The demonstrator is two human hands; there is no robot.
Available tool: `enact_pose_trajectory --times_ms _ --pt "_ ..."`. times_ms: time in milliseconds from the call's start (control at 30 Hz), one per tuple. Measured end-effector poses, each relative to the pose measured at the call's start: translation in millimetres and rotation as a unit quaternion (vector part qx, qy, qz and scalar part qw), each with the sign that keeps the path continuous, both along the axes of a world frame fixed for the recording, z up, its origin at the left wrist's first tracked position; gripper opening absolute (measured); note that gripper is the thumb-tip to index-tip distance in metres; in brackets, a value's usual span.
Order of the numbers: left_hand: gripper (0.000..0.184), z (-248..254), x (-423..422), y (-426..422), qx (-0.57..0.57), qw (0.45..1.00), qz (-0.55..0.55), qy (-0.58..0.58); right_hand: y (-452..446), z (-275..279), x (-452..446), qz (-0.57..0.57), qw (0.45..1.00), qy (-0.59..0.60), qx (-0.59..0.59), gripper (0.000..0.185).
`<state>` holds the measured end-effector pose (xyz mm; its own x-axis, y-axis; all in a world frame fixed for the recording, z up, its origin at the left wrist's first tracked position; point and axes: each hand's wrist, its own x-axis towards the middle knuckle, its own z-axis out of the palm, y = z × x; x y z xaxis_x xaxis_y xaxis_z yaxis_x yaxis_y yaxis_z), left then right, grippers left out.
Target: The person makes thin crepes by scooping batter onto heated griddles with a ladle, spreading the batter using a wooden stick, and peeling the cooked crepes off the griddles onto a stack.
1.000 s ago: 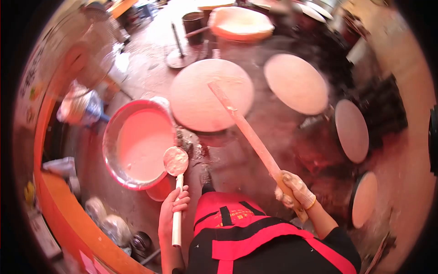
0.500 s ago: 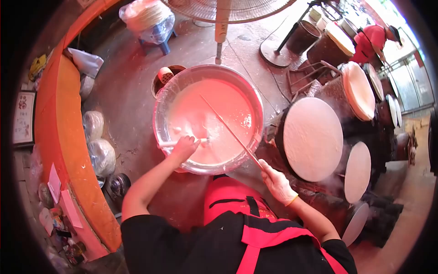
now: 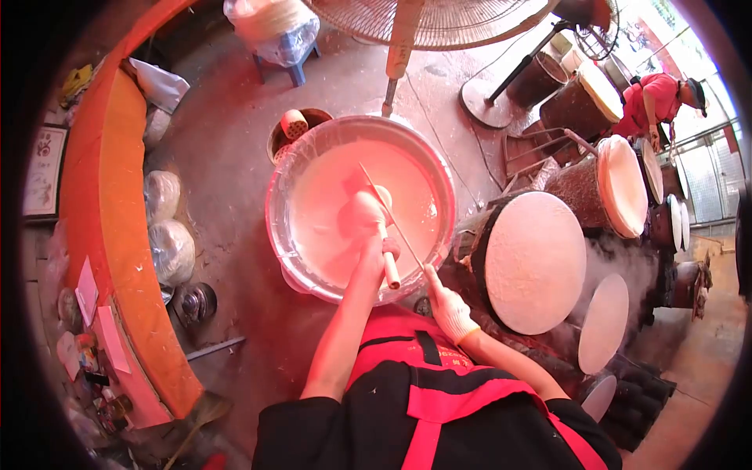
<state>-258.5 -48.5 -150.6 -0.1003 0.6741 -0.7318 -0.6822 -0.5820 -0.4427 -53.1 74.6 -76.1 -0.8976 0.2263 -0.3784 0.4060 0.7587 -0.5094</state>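
My bare left hand [image 3: 377, 252] is closed round the pale handle of a ladle [image 3: 392, 274]. The ladle's head is over the batter, partly blurred and coated. A large plastic-lined tub [image 3: 276, 235] holds the pale, smooth batter [image 3: 321, 243], tinted pink by the light. My right hand [image 3: 450, 309], in a white glove, grips a long thin stick [image 3: 399, 227] near the tub's front right rim. The stick slants up and left across the tub, its far tip above the batter. It passes close by the ladle; whether they touch I cannot tell.
Right of the tub stands a round griddle covered by a pale sheet [image 3: 536, 262], with steam and more round griddles [image 3: 603, 323] beyond. A fan [image 3: 399, 59] stands ahead. A co-worker [image 3: 654, 102] bends at the upper right. Wrapped bundles [image 3: 171, 252] line the orange counter [image 3: 125, 235].
My left hand has swung from the tub's left side to its front middle, turning the ladle so its handle points toward me. My right hand and stick have shifted slightly down; the view has moved a little.
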Motion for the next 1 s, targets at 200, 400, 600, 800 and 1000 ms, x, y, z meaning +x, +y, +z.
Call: enact_pose_trajectory --times_ms 200,400,600,800,1000 --pt "0.024 160.2 28.2 2.9 0.045 0.979 0.105 0.170 25.8 48.6 40.0 0.063 0.991 0.120 0.024 0.068" --pt "0.025 341.1 53.0 -16.5 -0.207 0.821 0.026 0.531 68.2 123.8 39.4 0.111 0.935 0.336 -0.001 0.071" --pt "0.027 400.0 25.8 -68.3 -0.331 0.685 -0.116 0.638 72.6 171.7 22.8 0.042 0.856 0.511 0.058 0.069" --pt "0.019 342.8 1.5 -86.1 -0.122 0.890 -0.253 0.360 39.6 127.1 78.1 0.033 0.927 0.308 0.212 0.065" --pt "0.016 314.4 89.8 -58.3 -0.145 0.792 -0.448 0.388 21.0 83.6 281.1 -0.181 0.884 0.428 0.058 0.056"
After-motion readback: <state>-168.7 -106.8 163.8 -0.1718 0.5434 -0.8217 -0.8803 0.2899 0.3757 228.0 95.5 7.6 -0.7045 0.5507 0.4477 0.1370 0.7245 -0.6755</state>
